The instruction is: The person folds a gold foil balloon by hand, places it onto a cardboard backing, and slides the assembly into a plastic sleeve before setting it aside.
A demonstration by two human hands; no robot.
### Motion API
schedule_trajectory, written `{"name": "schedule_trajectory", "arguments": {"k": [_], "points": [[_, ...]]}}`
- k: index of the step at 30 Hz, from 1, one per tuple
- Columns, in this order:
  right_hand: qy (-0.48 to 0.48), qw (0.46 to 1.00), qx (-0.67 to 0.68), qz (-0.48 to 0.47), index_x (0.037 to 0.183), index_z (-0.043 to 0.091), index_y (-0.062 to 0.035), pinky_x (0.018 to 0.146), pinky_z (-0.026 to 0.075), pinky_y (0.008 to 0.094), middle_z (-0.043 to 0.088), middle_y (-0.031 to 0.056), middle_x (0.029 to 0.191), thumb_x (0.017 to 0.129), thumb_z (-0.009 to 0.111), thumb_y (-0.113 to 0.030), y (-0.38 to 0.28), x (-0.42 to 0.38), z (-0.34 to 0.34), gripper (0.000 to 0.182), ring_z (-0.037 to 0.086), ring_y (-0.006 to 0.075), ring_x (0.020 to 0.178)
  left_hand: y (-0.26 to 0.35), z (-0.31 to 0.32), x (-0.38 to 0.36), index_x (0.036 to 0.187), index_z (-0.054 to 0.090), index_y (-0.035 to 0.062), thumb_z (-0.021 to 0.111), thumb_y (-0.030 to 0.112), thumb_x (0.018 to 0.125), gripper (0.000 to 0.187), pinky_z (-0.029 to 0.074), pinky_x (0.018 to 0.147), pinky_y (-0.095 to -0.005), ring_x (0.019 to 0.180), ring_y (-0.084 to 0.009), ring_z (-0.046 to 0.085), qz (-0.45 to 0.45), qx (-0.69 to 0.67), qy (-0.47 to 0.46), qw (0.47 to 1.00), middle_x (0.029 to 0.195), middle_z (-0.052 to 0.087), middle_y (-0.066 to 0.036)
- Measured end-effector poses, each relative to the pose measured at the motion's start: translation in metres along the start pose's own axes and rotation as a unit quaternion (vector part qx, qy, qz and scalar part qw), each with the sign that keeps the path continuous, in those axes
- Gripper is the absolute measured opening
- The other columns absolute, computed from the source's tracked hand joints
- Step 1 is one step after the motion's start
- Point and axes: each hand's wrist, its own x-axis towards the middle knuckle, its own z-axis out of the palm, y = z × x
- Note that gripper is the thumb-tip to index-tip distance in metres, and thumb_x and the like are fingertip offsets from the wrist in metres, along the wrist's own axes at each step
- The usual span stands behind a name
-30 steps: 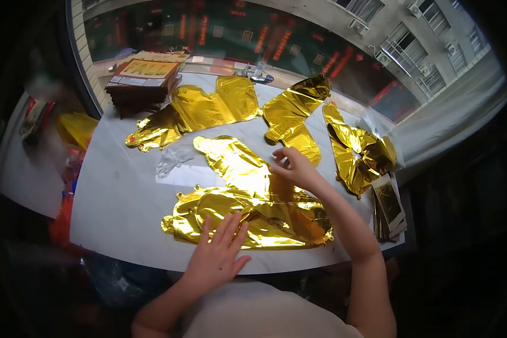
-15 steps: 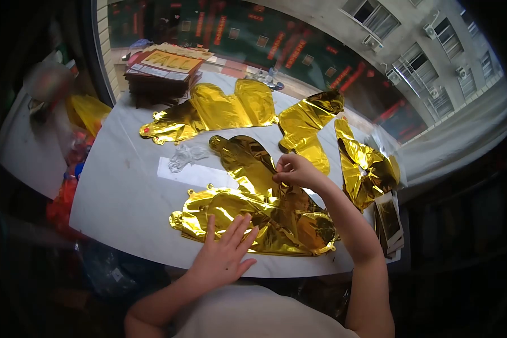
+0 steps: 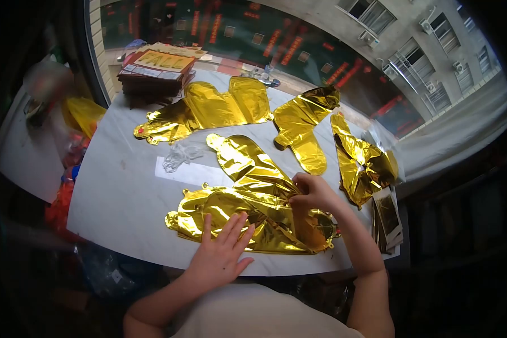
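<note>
At the near side of the marble-patterned table (image 3: 118, 214), a pile of flat gold foil balloons (image 3: 225, 225) is pressed by the left hand (image 3: 222, 253), which is laid palm down, wide open, fingers spread, with nothing grasped. Just beyond it, the upper foil balloon (image 3: 245, 166) is pinched at its creased right edge by the curled fingers and thumb of the right hand (image 3: 314, 192); its rounded end is stretched away across the table. To the left of that end, a white paper strip (image 3: 194, 172) is partly covered by a bundle of clear strings (image 3: 180, 156). On the right edge, photo-like cards (image 3: 387, 217) are stacked near a crumpled gold balloon (image 3: 367, 172). Farther back, a two-lobed gold balloon (image 3: 303, 135) and a wide gold balloon (image 3: 222, 107) are laid flat, beside a stack of "FALL" packets (image 3: 156, 73) placed near the window.
</note>
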Motion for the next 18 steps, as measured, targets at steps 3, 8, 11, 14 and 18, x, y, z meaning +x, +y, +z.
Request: {"name": "schedule_trajectory", "arguments": {"k": [3,8,11,14,18], "points": [[-0.003,0.999,-0.011,-0.038,0.112,0.062,-0.0024,0.067,0.045,0.0321,0.053,0.0005,0.074,0.082,0.084,-0.01,-0.001,-0.01,0.006,0.038,0.051,0.0109,0.072,0.0,0.001,0.0,0.157,0.048,0.0101,0.064,0.054,0.097,0.076,0.016,0.121,-0.0735,0.157,-0.031,0.03,-0.004,0.002,0.0,1.0,0.169,0.034,-0.02],[0.09,0.966,-0.075,-0.231,0.109,0.065,-0.002,0.069,0.046,0.0297,0.059,-0.0004,0.078,0.087,0.082,-0.014,-0.007,-0.007,0.014,0.03,0.052,0.0093,0.074,0.001,0.0,0.0,0.157,0.048,0.0098,0.065,0.053,0.096,0.077,0.016,0.121,-0.0732,0.157,-0.0311,0.031,-0.003,0.001,0.003,1.0,0.169,0.034,-0.019],[0.012,0.99,0.138,-0.041,0.109,0.067,-0.0024,0.07,0.047,0.028,0.065,-0.0038,0.084,0.089,0.081,-0.016,-0.022,-0.001,0.019,0.028,0.053,0.0066,0.076,0.001,-0.002,0.001,0.157,0.048,0.0097,0.065,0.052,0.096,0.076,0.016,0.121,-0.0731,0.157,-0.0313,0.031,-0.006,0.002,-0.002,1.0,0.169,0.034,-0.019],[-0.024,0.982,0.184,-0.034,0.104,0.07,-0.0029,0.07,0.047,0.0278,0.066,-0.005,0.088,0.092,0.08,-0.015,-0.019,0.005,0.026,0.02,0.054,0.0055,0.077,0.001,-0.002,0.0,0.157,0.047,0.0096,0.065,0.051,0.097,0.075,0.016,0.122,-0.0731,0.157,-0.0318,0.032,-0.008,-0.003,0.003,1.0,0.169,0.034,-0.019],[0.075,0.968,-0.059,-0.231,0.102,0.07,-0.0023,0.091,0.052,0.0373,0.064,0.0148,0.13,0.088,0.076,-0.005,-0.024,-0.006,0.039,0.016,0.064,0.0295,0.109,0.001,-0.003,0.0,0.157,0.047,0.0092,0.065,0.051,0.098,0.075,0.015,0.122,-0.0735,0.157,-0.0322,0.032,-0.008,-0.007,0.006,1.0,0.169,0.034,-0.019]]}}
